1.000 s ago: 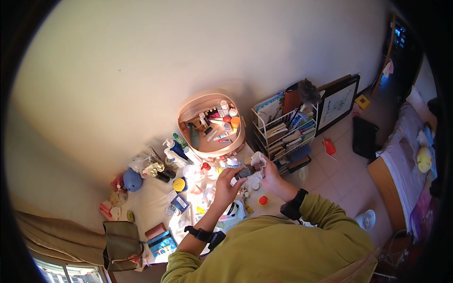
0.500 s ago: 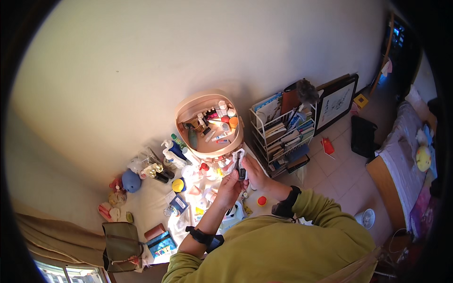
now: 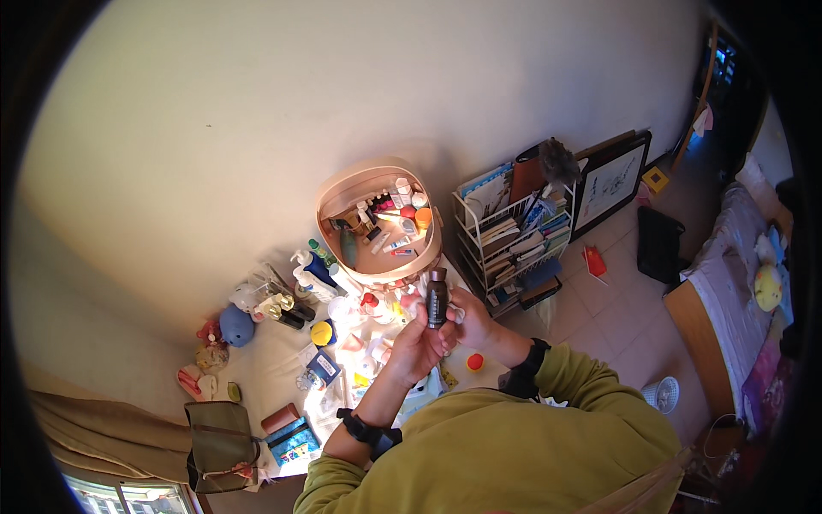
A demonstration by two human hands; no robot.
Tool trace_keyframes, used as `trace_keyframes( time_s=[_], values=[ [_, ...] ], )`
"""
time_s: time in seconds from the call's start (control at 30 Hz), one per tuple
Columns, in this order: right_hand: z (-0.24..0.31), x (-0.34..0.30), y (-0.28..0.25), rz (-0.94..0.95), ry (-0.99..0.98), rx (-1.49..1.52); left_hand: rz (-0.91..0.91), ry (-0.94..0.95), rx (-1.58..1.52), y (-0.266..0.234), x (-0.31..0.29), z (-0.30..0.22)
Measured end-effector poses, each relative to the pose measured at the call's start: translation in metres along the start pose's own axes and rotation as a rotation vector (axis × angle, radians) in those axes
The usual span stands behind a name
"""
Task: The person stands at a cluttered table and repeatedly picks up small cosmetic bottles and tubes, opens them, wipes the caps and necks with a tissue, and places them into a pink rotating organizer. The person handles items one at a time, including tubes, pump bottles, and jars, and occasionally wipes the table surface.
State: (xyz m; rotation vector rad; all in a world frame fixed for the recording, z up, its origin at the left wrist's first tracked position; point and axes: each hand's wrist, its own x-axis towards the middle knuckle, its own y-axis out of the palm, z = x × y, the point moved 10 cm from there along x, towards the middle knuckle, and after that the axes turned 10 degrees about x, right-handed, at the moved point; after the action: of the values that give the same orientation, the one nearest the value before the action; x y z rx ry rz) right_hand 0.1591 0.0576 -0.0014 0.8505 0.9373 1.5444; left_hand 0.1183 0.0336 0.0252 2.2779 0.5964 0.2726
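A small dark brown bottle [image 3: 437, 300] with a dark cap stands upright in the fingers of my left hand [image 3: 414, 349]. Close against its right side is my right hand [image 3: 481, 324], its fingers closed on a crumpled white cloth or tissue [image 3: 458, 315] that partly shows behind the bottle. Just beyond both hands sits a pink-beige cosmetics case [image 3: 332, 184], its inside holding several small bottles, tubes and jars. Part of the bottle's lower end is covered by my left fingers.
Pump bottles [image 3: 318, 287], a yellow-lidded jar [image 3: 322, 333] and other toiletries crowd the sunlit table to the left. A white wire rack [image 3: 488, 257] of books stands at the right. A red round lid [image 3: 475, 362] lies near my right forearm.
The bottle, earlier low and mostly hidden between my hands with the white cloth over it, is now raised and exposed. The cloth has slipped down toward my right hand.
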Motion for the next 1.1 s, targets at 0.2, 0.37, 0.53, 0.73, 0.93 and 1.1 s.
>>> trace_keyframes(
  time_s=[0.2, 0.37, 0.53, 0.73, 0.93, 1.1],
  values=[
    [0.025, -0.002, 0.026, 0.060, -0.188, -0.520, -0.256, 0.184, 0.550, -0.028, -0.004, -0.019],
    [0.031, -0.003, 0.047, 0.108, -0.212, -0.719, -0.206, 0.216, 0.787, -0.031, -0.005, -0.032],
    [0.050, -0.018, 0.079, 0.242, -0.449, -1.069, -0.299, 0.155, 1.318, -0.033, -0.021, -0.093],
    [0.042, -0.022, 0.086, 0.215, -0.535, -1.448, -0.357, 0.363, 1.558, 0.032, -0.026, -0.117],
    [0.034, -0.015, 0.070, 0.192, -0.487, -1.488, -0.399, 0.266, 1.613, 0.030, -0.013, -0.107],
    [0.014, -0.009, 0.035, 0.147, -0.076, -1.042, -0.302, 0.209, 1.418, 0.010, -0.012, -0.096]
  ],
)
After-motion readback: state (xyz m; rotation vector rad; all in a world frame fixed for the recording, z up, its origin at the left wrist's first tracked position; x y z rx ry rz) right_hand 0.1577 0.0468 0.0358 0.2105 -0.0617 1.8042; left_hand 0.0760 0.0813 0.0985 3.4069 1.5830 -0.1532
